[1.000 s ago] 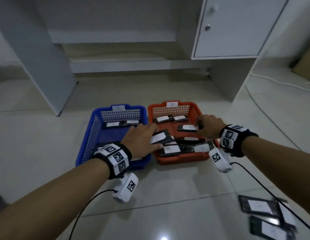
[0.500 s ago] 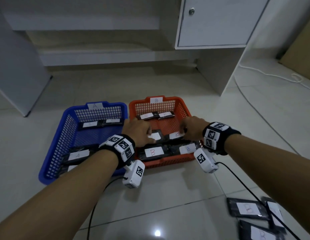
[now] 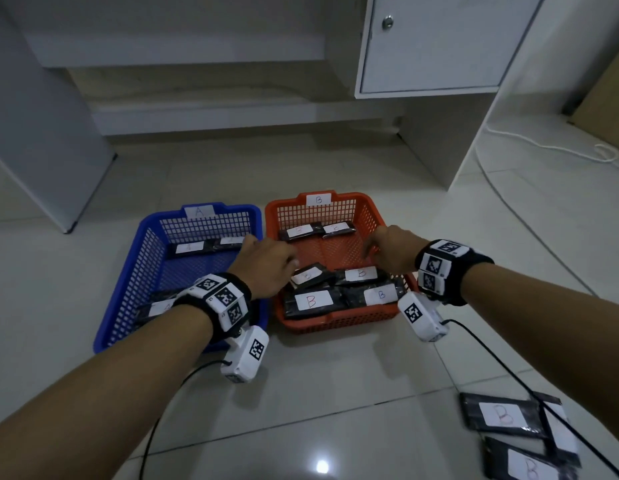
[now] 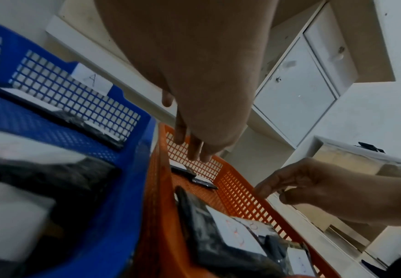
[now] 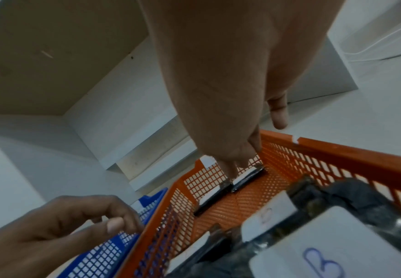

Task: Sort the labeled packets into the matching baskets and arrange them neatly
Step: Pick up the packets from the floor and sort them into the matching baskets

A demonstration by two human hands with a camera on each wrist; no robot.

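A blue basket tagged A and an orange basket tagged B stand side by side on the floor. Several black packets with white B labels lie in the orange basket: two at the far end, two in the middle, two near me. Packets labelled A lie in the blue one. My left hand hovers over the baskets' shared edge, fingers relaxed, holding nothing. My right hand hangs over the orange basket's right side, fingers loose, empty.
Three loose packets with B labels lie on the tiles at the lower right. A white cabinet and a desk panel stand behind the baskets. A white cable trails across the floor on the right.
Both hands have let go of the two middle packets, which now lie in the orange basket. The hands have lifted slightly and hold nothing.
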